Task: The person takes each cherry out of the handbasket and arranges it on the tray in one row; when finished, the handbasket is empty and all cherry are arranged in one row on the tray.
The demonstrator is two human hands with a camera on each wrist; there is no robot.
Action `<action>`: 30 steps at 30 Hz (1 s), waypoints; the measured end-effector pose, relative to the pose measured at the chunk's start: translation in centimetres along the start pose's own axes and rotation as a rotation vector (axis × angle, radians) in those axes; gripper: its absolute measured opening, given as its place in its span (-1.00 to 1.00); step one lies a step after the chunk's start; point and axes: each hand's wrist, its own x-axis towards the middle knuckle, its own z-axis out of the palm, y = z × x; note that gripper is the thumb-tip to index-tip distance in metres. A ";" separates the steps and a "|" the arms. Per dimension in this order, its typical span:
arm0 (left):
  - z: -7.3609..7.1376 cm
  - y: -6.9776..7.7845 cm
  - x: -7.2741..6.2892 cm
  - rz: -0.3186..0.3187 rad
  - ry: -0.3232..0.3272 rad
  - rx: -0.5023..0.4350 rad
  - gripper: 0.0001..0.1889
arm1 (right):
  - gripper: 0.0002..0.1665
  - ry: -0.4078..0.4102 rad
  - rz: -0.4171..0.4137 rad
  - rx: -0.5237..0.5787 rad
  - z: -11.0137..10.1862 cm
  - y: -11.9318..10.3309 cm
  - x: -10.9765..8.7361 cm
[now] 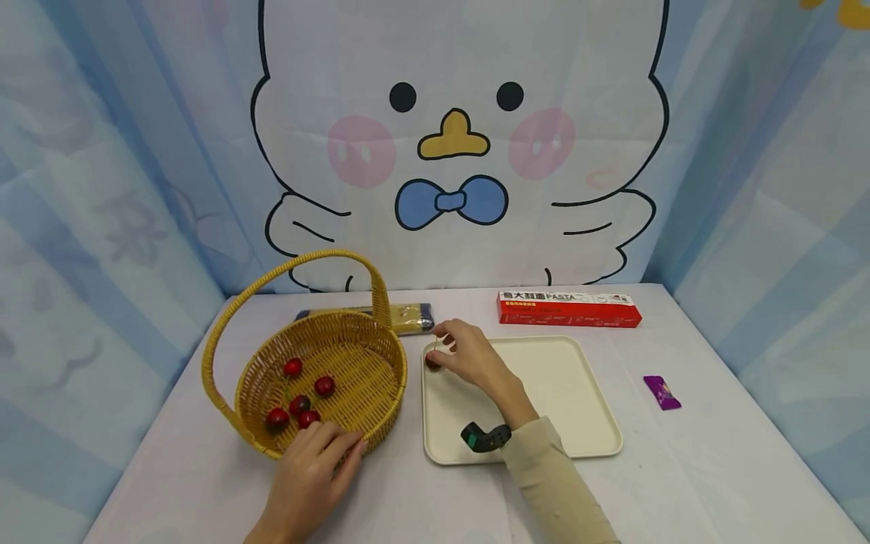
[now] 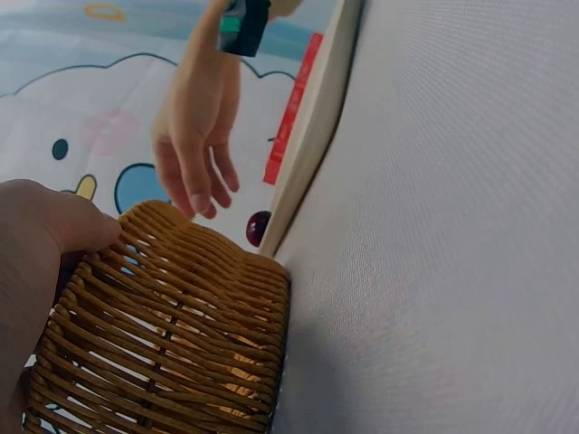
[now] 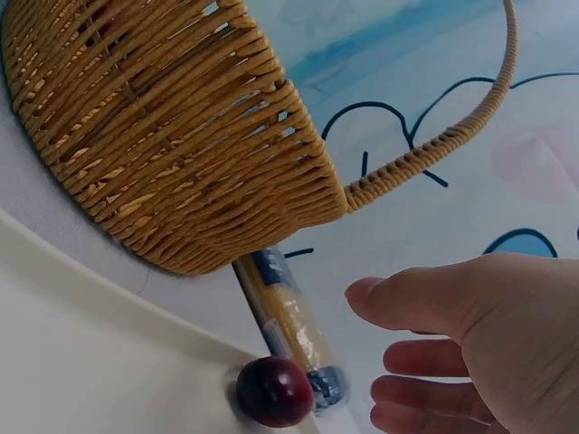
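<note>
A yellow-brown wicker basket (image 1: 390,378) with a tall handle stands on the left with several red cherries (image 1: 325,386) inside. My left hand (image 1: 309,472) grips its near rim, thumb (image 2: 86,221) against the weave. One dark cherry (image 3: 274,391) lies in the far left corner of the cream tray (image 1: 523,400). Just over that cherry is my right hand (image 1: 472,359), its thumb and fingers apart in the right wrist view, with nothing between them.
A clear pack of pasta (image 1: 411,319) lies behind the basket, partly hidden by it. Behind the tray is a red pasta box (image 1: 569,310). A small purple packet (image 1: 661,393) lies to the tray's right. A printed curtain (image 1: 448,249) closes off the table's back.
</note>
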 end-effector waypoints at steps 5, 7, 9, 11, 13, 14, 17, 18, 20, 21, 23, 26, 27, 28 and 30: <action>0.1 -0.2 0.0 0.006 0.005 -0.002 -0.80 | -0.51 0.008 -0.068 0.028 -0.2 -0.8 -0.1; 0.2 -0.2 0.0 0.012 0.007 -0.001 -0.80 | -0.50 0.004 -0.084 0.035 -0.3 -1.1 -0.2; 0.3 -0.3 0.0 0.021 0.010 -0.001 -0.79 | -0.50 0.002 -0.096 0.038 -0.4 -1.5 -0.4; 0.3 -0.4 -0.1 0.028 0.014 -0.004 -0.80 | -0.52 0.006 -0.117 0.034 -0.5 -1.9 -0.6; 0.4 -0.5 -0.1 0.035 0.020 -0.012 -0.83 | -0.53 0.012 -0.140 0.029 -0.5 -2.2 -0.6; 0.4 -0.5 -0.1 0.038 0.023 -0.017 -0.86 | -0.53 0.016 -0.152 0.024 -0.5 -2.4 -0.6; 0.4 -0.6 -0.2 0.035 0.018 -0.041 -0.91 | -0.52 0.014 -0.189 0.007 -0.5 -3.1 -0.5; 0.3 -0.6 -0.2 0.036 0.019 -0.044 -0.91 | -0.52 0.012 -0.200 0.000 -0.4 -3.3 -0.5; 0.3 -0.5 -0.1 0.038 0.020 -0.046 -0.91 | -0.51 0.004 -0.221 -0.005 -0.3 -3.7 -0.3; 0.3 -0.5 -0.1 0.038 0.019 -0.044 -0.89 | -0.51 0.000 -0.235 -0.003 -0.3 -3.9 -0.2; 0.2 -0.5 0.0 0.041 0.019 -0.033 -0.85 | -0.51 -0.008 -0.268 -0.004 -0.1 -4.2 0.1; 0.2 -0.5 0.0 0.044 0.017 -0.031 -0.86 | -0.51 -0.020 -0.312 0.008 0.3 -4.9 0.5; 0.2 -0.5 0.0 0.045 0.015 -0.031 -0.89 | -0.51 -0.026 -0.326 0.009 0.5 -5.1 0.7; 0.2 -0.5 0.0 0.046 0.016 -0.032 -0.90 | -0.50 -0.035 -0.334 0.012 0.7 -5.3 0.8; 0.2 -0.6 0.0 0.050 0.020 -0.032 -0.90 | -0.48 -0.057 -0.340 0.020 1.1 -5.7 1.2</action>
